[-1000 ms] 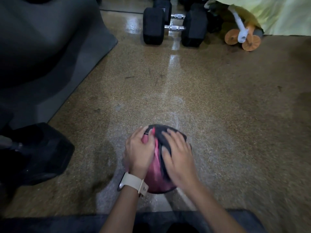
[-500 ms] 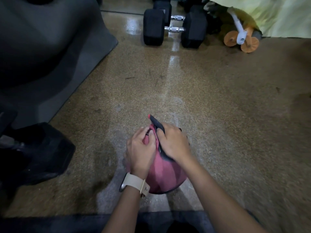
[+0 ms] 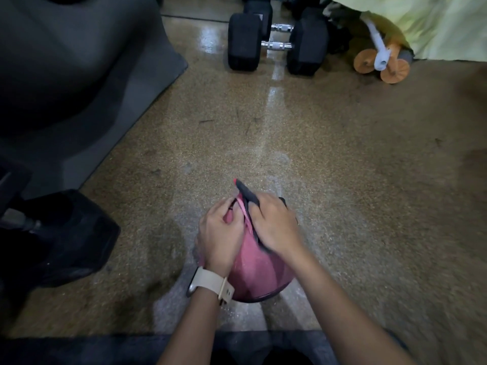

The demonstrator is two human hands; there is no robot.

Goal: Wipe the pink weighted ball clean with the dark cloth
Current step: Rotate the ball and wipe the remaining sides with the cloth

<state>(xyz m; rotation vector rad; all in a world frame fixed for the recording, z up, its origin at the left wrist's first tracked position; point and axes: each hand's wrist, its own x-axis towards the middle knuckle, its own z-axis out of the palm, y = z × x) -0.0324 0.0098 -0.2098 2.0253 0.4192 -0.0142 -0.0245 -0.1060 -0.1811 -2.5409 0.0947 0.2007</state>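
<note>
A speckled brown floor [image 3: 342,167] is filling most of the view, shining wet in a pale streak down its middle. The pink ball [image 3: 257,276] is sitting on that floor low in the centre, close in front of the person. The dark cloth [image 3: 249,200] is lying over the far top of the ball, and one corner of it is sticking up past the knuckles.

The right hand [image 3: 276,226] is lying on top of the ball with its fingers [image 3: 257,206] curled and pinching the cloth against the ball's upper side. The left hand [image 3: 220,237] is pressing against the ball's left side, its fingers bent and close together around a thin pink strap or seam at the top; whether they are actually gripping it I cannot tell. A pale watch [image 3: 210,284] is sitting on the left wrist.

Further out, a large black dumbbell [image 3: 52,238] is lying on the floor to the left, well apart from the ball, and a grey mat [image 3: 123,101] is covering the floor beyond it. At the far end, two black dumbbells [image 3: 275,43] are standing side by side. Just right of them, an orange-wheeled roller [image 3: 380,61] is resting beside a pale yellow sheet [image 3: 427,25].
</note>
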